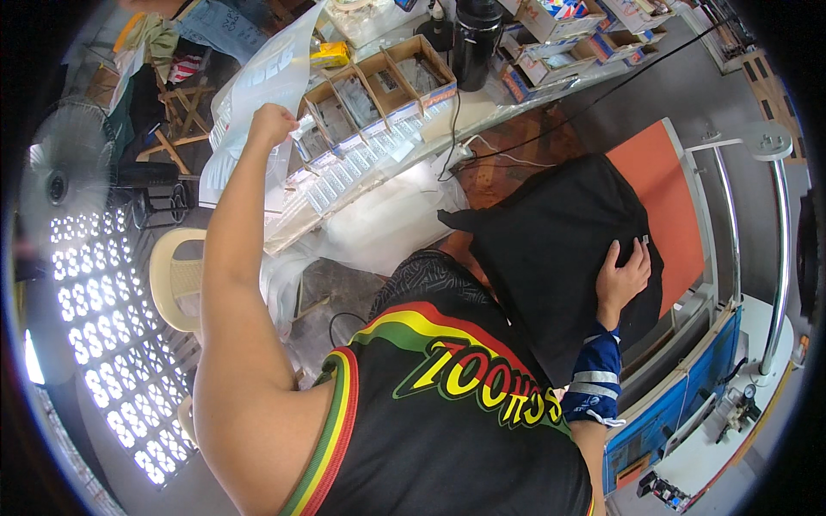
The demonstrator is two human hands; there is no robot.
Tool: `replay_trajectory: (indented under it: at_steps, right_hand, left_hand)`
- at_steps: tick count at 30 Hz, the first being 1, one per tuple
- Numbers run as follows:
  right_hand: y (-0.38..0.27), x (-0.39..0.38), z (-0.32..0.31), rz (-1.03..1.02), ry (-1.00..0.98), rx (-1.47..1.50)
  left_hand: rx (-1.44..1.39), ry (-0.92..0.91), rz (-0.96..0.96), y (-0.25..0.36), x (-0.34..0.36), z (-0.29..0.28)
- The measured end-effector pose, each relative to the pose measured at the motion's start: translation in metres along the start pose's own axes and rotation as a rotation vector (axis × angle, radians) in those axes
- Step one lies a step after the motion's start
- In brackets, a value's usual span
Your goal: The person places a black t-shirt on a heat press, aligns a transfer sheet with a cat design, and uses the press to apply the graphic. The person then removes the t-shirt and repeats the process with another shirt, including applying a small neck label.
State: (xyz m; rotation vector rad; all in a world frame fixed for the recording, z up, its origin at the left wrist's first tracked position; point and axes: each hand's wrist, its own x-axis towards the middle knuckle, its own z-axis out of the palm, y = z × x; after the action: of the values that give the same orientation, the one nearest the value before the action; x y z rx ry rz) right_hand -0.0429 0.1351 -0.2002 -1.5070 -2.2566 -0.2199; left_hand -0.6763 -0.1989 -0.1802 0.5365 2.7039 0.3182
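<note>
My left hand [274, 125], raised with its fingers closed, grips the right edge of a large translucent plastic sheet [280, 73] printed with pale shapes. The sheet hangs over the left end of the worktable. My right hand [625, 273] lies with its fingers spread on a black cloth [551, 232], perhaps a shirt. That cloth drapes over an orange-red flat board [662, 185] on a metal-framed machine, and hangs down toward my body. A blue cuff with grey bands [595, 374] covers my right forearm.
Divided cardboard boxes [383, 86] with small flat pieces stand on the worktable, beside a black cylinder [477, 43]. Clear plastic [370, 211] hangs below its edge. A cream chair [176, 279] and a fan [64, 181] are at left. Metal posts [779, 249] rise at right. Another person stands at top left.
</note>
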Motion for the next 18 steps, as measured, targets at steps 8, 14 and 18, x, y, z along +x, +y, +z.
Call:
replay_trajectory:
  at_steps: [8,14,18]
  right_hand:
    - [0.007,-0.002,0.002,-0.016,-0.001,0.014]
    - [-0.004,0.005,-0.008,-0.008,0.037,0.182]
    - [-0.025,0.010,-0.054,-0.142,0.240,0.323]
  left_hand:
    - [0.027,0.121,-0.204,-0.006,0.001,0.007]
    - [-0.056,0.226,-0.101,-0.002,-0.006,0.000]
    - [-0.777,0.099,0.099,0.090,-0.066,0.029]
